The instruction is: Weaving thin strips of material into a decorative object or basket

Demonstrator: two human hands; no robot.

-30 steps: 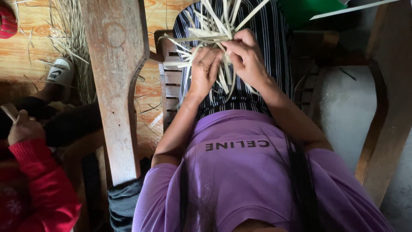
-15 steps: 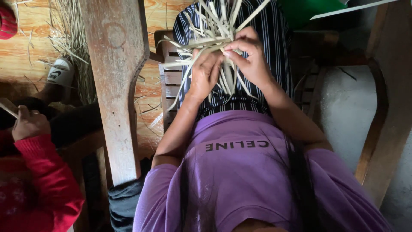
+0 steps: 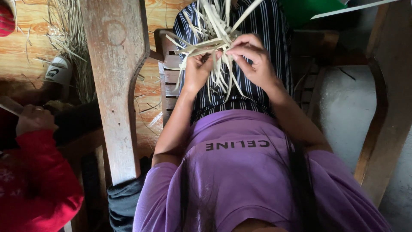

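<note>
Both hands meet over the lap, at 12 o'clock in the head view. Left hand (image 3: 196, 72): grip closed, fingers curled around the crossing point of a bundle of pale flat leaf strips (image 3: 213, 36). Right hand (image 3: 254, 60): grip narrow, thumb and forefinger pinching one strip just beside the left hand's hold. The strips sit between the two hands, above striped dark trousers (image 3: 268, 30), with loose ends fanning up toward 12 o'clock and hanging down toward 6 o'clock. Judged progress: early. Only a small interlaced knot shows at the centre, partly hidden by the fingers; most of each strip's length is still free and unwoven, so the bulk of the plaiting appears left to do. How many crossings are locked cannot be told. Outward: the person sits on a slatted wooden chair (image 3: 171, 83), its broad armrest (image 3: 116, 86) at 9 o'clock. Beyond it, dried strips and straw (image 3: 71, 38) lie scattered on the orange wooden floor (image 3: 25, 30). At 8 o'clock, another person's hand (image 3: 33, 120), in a red sleeve (image 3: 38, 180), holds something; what it is cannot be told.
</note>
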